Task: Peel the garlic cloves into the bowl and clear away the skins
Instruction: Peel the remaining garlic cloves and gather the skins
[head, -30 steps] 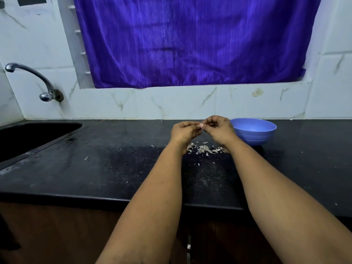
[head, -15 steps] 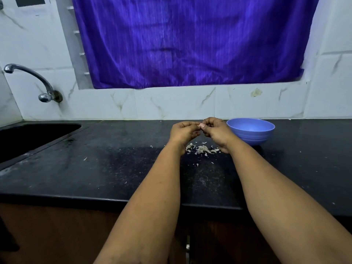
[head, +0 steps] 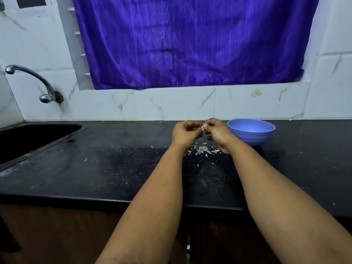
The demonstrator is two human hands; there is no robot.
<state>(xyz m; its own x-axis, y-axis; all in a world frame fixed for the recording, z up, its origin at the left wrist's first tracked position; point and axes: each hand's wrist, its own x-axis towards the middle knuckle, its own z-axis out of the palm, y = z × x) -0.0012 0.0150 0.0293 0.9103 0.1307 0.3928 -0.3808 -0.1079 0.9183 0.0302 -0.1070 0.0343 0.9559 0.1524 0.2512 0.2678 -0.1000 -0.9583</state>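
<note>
Pinching one small pale garlic clove (head: 202, 127) at frame centre, both hands, left (head: 185, 133) and right (head: 218, 131), hover above papery white skins (head: 203, 150) on the black tabletop (head: 114, 168), beside a round blue plastic bowl (head: 251, 132).

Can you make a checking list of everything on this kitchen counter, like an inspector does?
Surface: black counter, speckled with crumbs.
Job's things: garlic clove pinched between both hands; blue bowl to their right, contents hidden; garlic skins piled beneath the hands.
Clutter: stray skin flakes toward the sink.
Grippers: left hand and right hand both grip the clove.
Cables: nothing seen.
Surroundings: sink, tap, purple curtain, marble tiles.
</note>
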